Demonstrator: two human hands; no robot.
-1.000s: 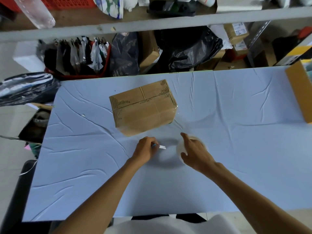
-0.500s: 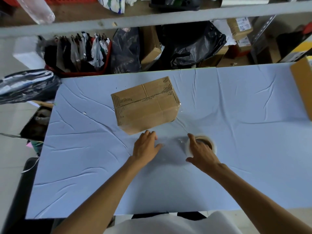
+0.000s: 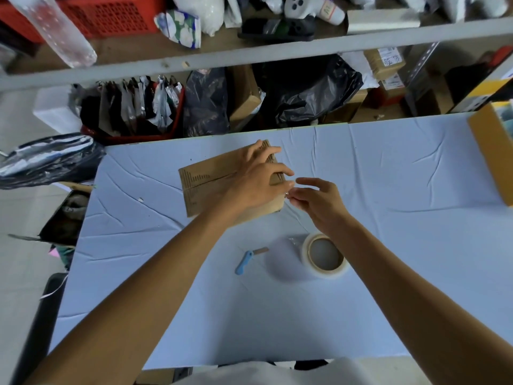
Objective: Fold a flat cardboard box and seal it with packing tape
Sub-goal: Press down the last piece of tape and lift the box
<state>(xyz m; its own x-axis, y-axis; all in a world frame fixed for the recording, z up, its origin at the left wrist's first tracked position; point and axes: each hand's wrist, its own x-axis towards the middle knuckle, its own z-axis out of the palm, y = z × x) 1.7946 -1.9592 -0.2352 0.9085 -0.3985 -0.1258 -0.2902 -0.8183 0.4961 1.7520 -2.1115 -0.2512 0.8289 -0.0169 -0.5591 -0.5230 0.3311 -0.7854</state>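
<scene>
A brown corrugated cardboard box point(image 3: 204, 184) sits folded into shape on the bench point(image 3: 402, 223), which is draped in a pale blue cloth creased with long, soft wrinkles. The box lies towards 12 o'clock from the person, and rows of short dark printed dashes run along its top seam.

The left hand point(image 3: 256, 182) lies across the box top. Its fingers are spread, nearly straight and released, pressing flat on the cardboard, with the lowest ones reaching the box's 3 o'clock edge. The right hand point(image 3: 319, 204) hovers just beside that edge. Its fingers are loosely curved, and thumb and forefinger draw close together at the box's corner. Whether they are grasping a strip of clear tape there cannot be told.

At 5 o'clock from the box, a roll of clear packing tape point(image 3: 326, 273) lies flat on the cloth, a thick whitish ring round a brown card core. At 9 o'clock from the roll rests a small cutter point(image 3: 243, 263) with a smooth light blue plastic handle and a short dull blade.

At the bench's 3 o'clock rim stands a mustard-coloured carton point(image 3: 494, 162). Beyond the 12 o'clock edge, shelving holds glossy, crumpled black plastic bags point(image 3: 313, 90), a red perforated basket point(image 3: 111, 15) and a clear plastic bottle point(image 3: 55, 29).
</scene>
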